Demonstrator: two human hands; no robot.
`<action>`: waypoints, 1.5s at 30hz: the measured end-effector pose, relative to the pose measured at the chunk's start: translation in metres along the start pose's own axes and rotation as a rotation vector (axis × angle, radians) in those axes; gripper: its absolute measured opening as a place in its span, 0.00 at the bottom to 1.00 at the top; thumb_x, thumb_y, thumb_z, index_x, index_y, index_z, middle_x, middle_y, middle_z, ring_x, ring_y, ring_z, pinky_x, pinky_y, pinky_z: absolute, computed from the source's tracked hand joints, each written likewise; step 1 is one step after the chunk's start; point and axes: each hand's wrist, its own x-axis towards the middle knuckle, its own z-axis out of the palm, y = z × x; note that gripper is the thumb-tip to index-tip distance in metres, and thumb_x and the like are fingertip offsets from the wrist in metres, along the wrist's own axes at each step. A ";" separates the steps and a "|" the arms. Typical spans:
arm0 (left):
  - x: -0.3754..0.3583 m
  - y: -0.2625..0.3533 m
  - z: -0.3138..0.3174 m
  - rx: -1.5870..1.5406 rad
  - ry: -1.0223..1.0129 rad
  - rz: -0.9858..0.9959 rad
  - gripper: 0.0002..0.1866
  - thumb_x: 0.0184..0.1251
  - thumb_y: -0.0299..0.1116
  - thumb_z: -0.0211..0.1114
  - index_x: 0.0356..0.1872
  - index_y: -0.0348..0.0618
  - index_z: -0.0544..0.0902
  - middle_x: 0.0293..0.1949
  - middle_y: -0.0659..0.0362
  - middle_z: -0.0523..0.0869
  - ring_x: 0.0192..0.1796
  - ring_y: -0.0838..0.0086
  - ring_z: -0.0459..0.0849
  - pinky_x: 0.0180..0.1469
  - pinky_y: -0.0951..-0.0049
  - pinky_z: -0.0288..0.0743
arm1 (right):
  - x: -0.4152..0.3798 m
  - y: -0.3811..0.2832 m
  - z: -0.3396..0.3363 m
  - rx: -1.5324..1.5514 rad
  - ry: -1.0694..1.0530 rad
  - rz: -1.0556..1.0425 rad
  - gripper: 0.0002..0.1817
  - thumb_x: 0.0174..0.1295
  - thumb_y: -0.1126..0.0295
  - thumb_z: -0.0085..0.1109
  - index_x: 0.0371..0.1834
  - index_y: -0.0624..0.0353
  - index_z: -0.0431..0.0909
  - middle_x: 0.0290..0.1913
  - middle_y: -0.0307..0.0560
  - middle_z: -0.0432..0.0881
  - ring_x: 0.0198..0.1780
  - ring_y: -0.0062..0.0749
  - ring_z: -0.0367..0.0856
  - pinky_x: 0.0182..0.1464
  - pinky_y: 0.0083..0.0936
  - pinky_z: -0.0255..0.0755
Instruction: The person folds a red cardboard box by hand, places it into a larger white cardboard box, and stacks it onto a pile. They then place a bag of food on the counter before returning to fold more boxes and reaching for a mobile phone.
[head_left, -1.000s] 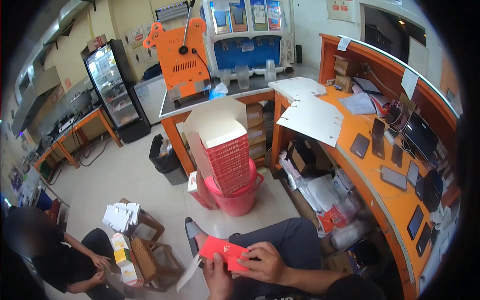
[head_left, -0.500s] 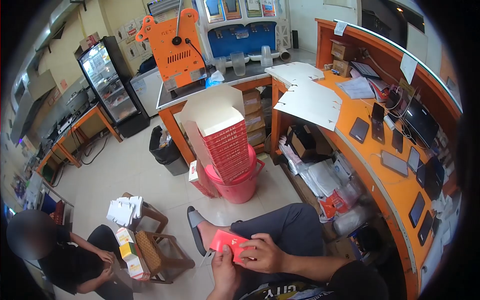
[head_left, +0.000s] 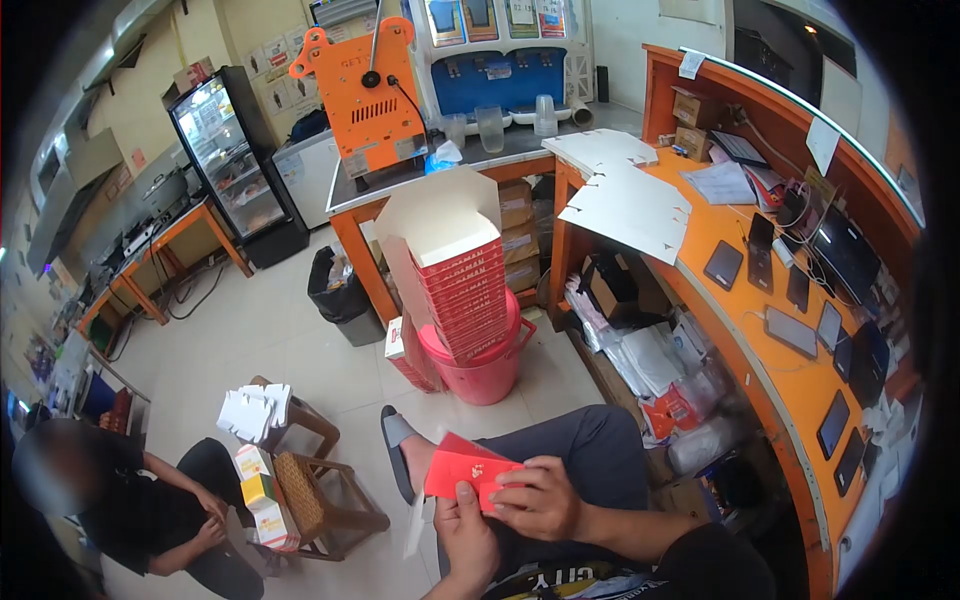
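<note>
A red cardboard piece (head_left: 458,470) with small gold print is held above my lap, partly folded, with a pale edge hanging at its lower left. My left hand (head_left: 468,535) grips it from below, the thumb pressed on its front. On its right side, the fingers of my right hand (head_left: 540,500) are bent round the edge. Ahead of me, a tall stack of red and white open boxes (head_left: 462,300) rests on a pink bucket (head_left: 480,380).
A co-worker (head_left: 130,500) sits at left beside wicker stools (head_left: 318,490) bearing white cardboard pieces (head_left: 255,412) and a yellow-white carton (head_left: 265,498). Flat white sheets (head_left: 625,215) and several phones (head_left: 723,262) lie on the orange counter (head_left: 690,235) at right. A black bin (head_left: 345,300) stands behind.
The red cardboard has opened out, with a flap now showing at its upper left and a pale part hanging lower. My view has shifted slightly; both hands stay on the piece.
</note>
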 end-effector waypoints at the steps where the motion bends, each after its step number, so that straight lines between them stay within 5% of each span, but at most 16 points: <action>1: 0.002 -0.005 -0.003 0.000 -0.013 0.008 0.15 0.84 0.41 0.54 0.57 0.40 0.77 0.49 0.55 0.87 0.45 0.73 0.87 0.45 0.72 0.83 | -0.001 0.001 0.003 -0.006 0.009 0.013 0.06 0.56 0.68 0.71 0.37 0.47 0.85 0.48 0.33 0.86 0.57 0.28 0.82 0.63 0.41 0.66; 4: 0.002 0.003 -0.005 -0.116 -0.037 -0.184 0.13 0.84 0.38 0.54 0.54 0.39 0.78 0.47 0.55 0.87 0.44 0.75 0.87 0.45 0.73 0.82 | -0.004 0.011 0.009 0.015 0.059 0.114 0.09 0.57 0.68 0.71 0.40 0.52 0.85 0.47 0.35 0.86 0.54 0.27 0.84 0.63 0.42 0.66; 13: 0.020 -0.002 -0.016 -0.061 0.029 -0.110 0.15 0.82 0.38 0.56 0.60 0.42 0.76 0.52 0.54 0.86 0.50 0.68 0.88 0.52 0.65 0.84 | 0.021 0.028 -0.008 -0.050 -0.229 0.057 0.13 0.59 0.63 0.71 0.46 0.53 0.85 0.49 0.36 0.86 0.59 0.33 0.80 0.65 0.37 0.69; 19: 0.023 0.000 -0.009 0.077 0.020 -0.085 0.15 0.83 0.38 0.56 0.60 0.41 0.76 0.53 0.53 0.85 0.54 0.68 0.86 0.58 0.63 0.81 | 0.018 0.030 -0.008 -0.089 -0.204 0.077 0.12 0.58 0.64 0.70 0.43 0.55 0.86 0.47 0.38 0.85 0.58 0.36 0.81 0.63 0.37 0.71; 26: 0.028 -0.012 -0.023 0.163 -0.046 -0.168 0.13 0.85 0.37 0.49 0.56 0.41 0.76 0.47 0.57 0.87 0.44 0.74 0.88 0.44 0.73 0.84 | 0.005 0.017 0.016 -0.044 -0.087 0.030 0.13 0.54 0.70 0.73 0.42 0.59 0.87 0.41 0.41 0.83 0.53 0.35 0.85 0.54 0.32 0.77; 32: 0.020 -0.005 -0.011 -0.028 0.068 -0.236 0.13 0.85 0.38 0.49 0.56 0.41 0.77 0.45 0.57 0.87 0.44 0.75 0.87 0.43 0.74 0.83 | 0.019 0.014 0.020 -0.063 -0.048 0.147 0.11 0.54 0.69 0.74 0.38 0.58 0.85 0.51 0.49 0.83 0.55 0.40 0.85 0.56 0.35 0.78; 35: 0.023 -0.004 -0.011 -0.002 0.058 -0.192 0.12 0.84 0.37 0.52 0.56 0.42 0.77 0.45 0.58 0.86 0.43 0.77 0.86 0.42 0.76 0.81 | 0.014 0.025 0.022 0.221 -0.101 0.284 0.13 0.53 0.69 0.76 0.39 0.57 0.83 0.56 0.55 0.82 0.57 0.45 0.84 0.57 0.37 0.77; 38: 0.025 -0.026 -0.028 0.370 -0.040 -0.128 0.12 0.83 0.37 0.55 0.56 0.41 0.77 0.46 0.59 0.86 0.43 0.78 0.85 0.41 0.78 0.79 | -0.003 0.030 0.031 0.315 -0.140 0.481 0.20 0.49 0.66 0.80 0.42 0.59 0.81 0.57 0.57 0.80 0.61 0.50 0.81 0.59 0.39 0.77; 41: 0.028 -0.012 -0.028 0.507 -0.199 -0.097 0.14 0.81 0.37 0.58 0.59 0.40 0.76 0.47 0.58 0.85 0.44 0.77 0.85 0.45 0.77 0.79 | -0.018 0.020 0.038 0.124 -0.125 0.427 0.31 0.45 0.60 0.83 0.49 0.61 0.76 0.58 0.55 0.79 0.64 0.53 0.78 0.64 0.44 0.74; 45: 0.026 0.007 -0.022 0.174 -0.261 -0.160 0.16 0.81 0.33 0.57 0.62 0.38 0.73 0.52 0.58 0.85 0.52 0.75 0.84 0.57 0.72 0.78 | -0.001 0.024 0.012 0.385 -0.210 0.412 0.51 0.45 0.52 0.83 0.69 0.63 0.63 0.68 0.62 0.67 0.69 0.58 0.69 0.72 0.50 0.63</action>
